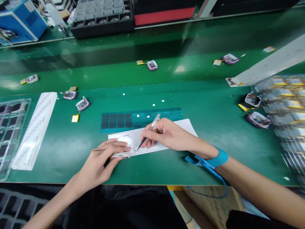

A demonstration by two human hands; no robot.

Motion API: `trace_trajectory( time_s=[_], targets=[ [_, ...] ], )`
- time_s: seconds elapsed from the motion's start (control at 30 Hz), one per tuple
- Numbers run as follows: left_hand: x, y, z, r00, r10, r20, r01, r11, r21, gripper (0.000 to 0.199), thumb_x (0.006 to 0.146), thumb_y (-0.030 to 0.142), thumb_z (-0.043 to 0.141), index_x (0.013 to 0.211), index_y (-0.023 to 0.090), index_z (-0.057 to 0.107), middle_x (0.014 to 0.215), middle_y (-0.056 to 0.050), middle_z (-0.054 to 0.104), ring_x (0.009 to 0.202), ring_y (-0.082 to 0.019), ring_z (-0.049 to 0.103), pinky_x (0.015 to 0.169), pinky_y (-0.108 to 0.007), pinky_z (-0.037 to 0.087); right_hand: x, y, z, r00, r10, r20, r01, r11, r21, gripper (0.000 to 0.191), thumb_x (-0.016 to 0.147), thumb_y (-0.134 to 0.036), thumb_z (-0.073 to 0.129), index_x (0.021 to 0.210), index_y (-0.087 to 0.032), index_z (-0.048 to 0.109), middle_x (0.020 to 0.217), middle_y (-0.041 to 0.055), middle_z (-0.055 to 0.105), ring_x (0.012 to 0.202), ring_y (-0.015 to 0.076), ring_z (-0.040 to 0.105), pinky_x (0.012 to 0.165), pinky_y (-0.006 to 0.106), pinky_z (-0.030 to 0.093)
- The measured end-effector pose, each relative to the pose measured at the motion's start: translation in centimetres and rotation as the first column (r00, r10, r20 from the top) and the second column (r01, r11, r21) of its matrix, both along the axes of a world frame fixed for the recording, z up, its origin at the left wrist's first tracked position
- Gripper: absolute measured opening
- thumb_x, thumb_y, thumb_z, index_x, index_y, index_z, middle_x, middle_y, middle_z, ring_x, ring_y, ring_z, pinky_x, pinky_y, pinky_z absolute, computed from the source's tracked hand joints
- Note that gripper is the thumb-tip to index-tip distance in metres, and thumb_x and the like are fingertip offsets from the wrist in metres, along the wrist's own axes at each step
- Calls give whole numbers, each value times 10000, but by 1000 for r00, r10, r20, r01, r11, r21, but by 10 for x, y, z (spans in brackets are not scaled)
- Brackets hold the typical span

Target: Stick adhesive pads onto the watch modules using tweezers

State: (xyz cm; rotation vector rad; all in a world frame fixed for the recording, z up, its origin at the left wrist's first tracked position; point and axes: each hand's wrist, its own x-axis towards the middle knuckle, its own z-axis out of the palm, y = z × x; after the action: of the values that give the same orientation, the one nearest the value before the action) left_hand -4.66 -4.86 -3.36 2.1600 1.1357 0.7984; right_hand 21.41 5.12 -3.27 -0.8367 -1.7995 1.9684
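Note:
My right hand (162, 133) is closed round a pair of tweezers (155, 122), their dark tips touching a white label sheet (188, 127) near its small printed marks. A blue strap circles the right wrist. My left hand (108, 156) lies on the sheet's left end, its fingertips on the paper. Between its thumb and fingers is a small white device (119, 155), mostly hidden by the hand. Just behind the sheet lies a teal strip (157, 117) with rows of black pieces (116, 121) at its left.
Small devices with yellow batteries lie around, such as one at left (82, 104) and one at right (258, 120). A printed strip (35, 130) and clear tray (26, 117) are far left. Stacked trays (290, 105) and a slanted white post (269, 62) stand right. Behind is a green belt (95, 70).

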Motion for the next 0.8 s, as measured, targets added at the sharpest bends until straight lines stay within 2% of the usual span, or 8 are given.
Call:
trace_trajectory(
  time_s=[0.1, 0.17, 0.23, 0.3, 0.37, 0.47, 0.57, 0.8],
  targets=[
    [-2, -3, 1, 1000, -19, 20, 19, 1000, -5, 296, 961, 60, 598, 1209, 204, 671, 1141, -50, 803, 1177, -204, 733, 1103, -361, 549, 0, 4, 4, 998, -34, -59, 27, 994, -104, 470, 970, -538, 675, 835, -104, 793, 853, 129, 801, 671, 137, 752, 651, 209, 623],
    [-1, -5, 5, 996, 22, 83, -19, 999, -28, 289, 957, 58, 608, 1187, 213, 689, 1126, -36, 809, 1145, -197, 749, 1088, -330, 556, 0, 4, 10, 984, -119, -131, 102, 987, -126, 433, 980, -518, 674, 847, -118, 774, 829, 107, 800, 658, 131, 750, 641, 205, 624],
    [5, -3, 14, 974, 158, 165, -137, 982, -131, 232, 960, 84, 624, 1126, 218, 717, 1063, -23, 817, 975, -175, 796, 921, -251, 614, 1, 1, 16, 946, -235, -226, 212, 970, -119, 390, 997, -500, 659, 861, -144, 743, 791, 76, 795, 661, 139, 757, 626, 209, 629],
    [15, 4, 24, 929, 297, 219, -217, 921, -324, 140, 966, 139, 640, 1049, 198, 736, 963, -24, 814, 734, -140, 790, 686, -190, 606, 1, -4, 22, 895, -331, -299, 326, 943, -70, 369, 1011, -497, 640, 864, -167, 718, 765, 55, 789, 650, 146, 760, 605, 215, 633],
    [27, 15, 33, 912, 319, 258, -152, 847, -510, 113, 953, 185, 663, 1032, 162, 740, 824, -27, 789, 615, -126, 746, 592, -181, 570, 2, -8, 26, 860, -381, -338, 405, 914, -2, 360, 1019, -496, 627, 860, -184, 710, 750, 44, 785, 628, 150, 758, 581, 221, 635],
    [45, 32, 39, 900, 238, 364, 46, 780, -623, 206, 885, 173, 717, 1082, 113, 721, 760, -35, 755, 678, -135, 729, 668, -199, 581, 2, -13, 29, 859, -374, -350, 427, 900, 86, 342, 1038, -474, 600, 866, -199, 706, 744, 32, 782, 623, 149, 760, 575, 216, 638],
    [57, 40, 38, 875, 206, 438, 139, 760, -634, 243, 855, 149, 732, 1089, 94, 699, 838, -54, 758, 720, -123, 716, 728, -206, 583, 1, -15, 28, 880, -333, -338, 401, 903, 153, 334, 1063, -433, 564, 885, -188, 704, 760, 26, 778, 631, 127, 757, 583, 188, 633],
    [64, 37, 35, 842, 246, 480, 141, 758, -637, 277, 853, 140, 761, 1120, 108, 701, 845, -33, 760, 741, -112, 742, 759, -184, 594, 1, -14, 27, 885, -318, -340, 415, 869, 270, 325, 1079, -337, 529, 862, -171, 705, 770, 9, 732, 631, 84, 729, 594, 145, 614]
  ],
)
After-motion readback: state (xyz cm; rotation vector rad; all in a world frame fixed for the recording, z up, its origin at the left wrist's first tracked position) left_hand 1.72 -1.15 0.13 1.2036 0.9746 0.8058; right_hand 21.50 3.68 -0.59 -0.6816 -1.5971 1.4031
